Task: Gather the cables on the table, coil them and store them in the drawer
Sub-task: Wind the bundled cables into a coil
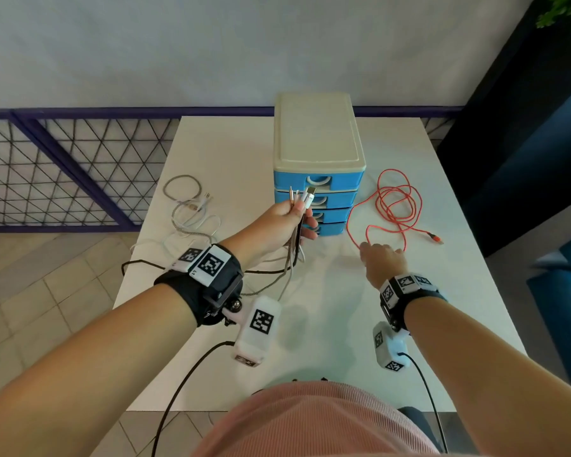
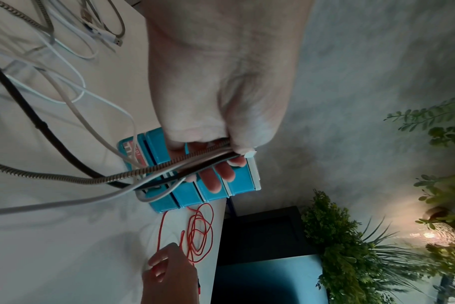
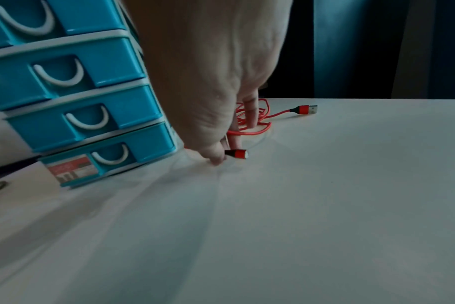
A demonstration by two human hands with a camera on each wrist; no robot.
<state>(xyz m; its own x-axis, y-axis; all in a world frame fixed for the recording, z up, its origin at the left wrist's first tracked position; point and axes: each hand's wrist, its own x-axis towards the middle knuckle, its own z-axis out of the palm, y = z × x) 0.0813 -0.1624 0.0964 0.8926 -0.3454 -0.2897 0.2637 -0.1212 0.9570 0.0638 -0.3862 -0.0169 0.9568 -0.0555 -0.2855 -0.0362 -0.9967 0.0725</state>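
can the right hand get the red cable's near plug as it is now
Probably yes: the right hand is already down on the table, its fingertips at the near plug of the red cable, with nothing lying between them.

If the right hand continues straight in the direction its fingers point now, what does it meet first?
Probably the red cable. The right hand points down and forward at the table, its fingertips already at the cable's near plug; the loose loops lie just beyond. Contact itself is unclear.
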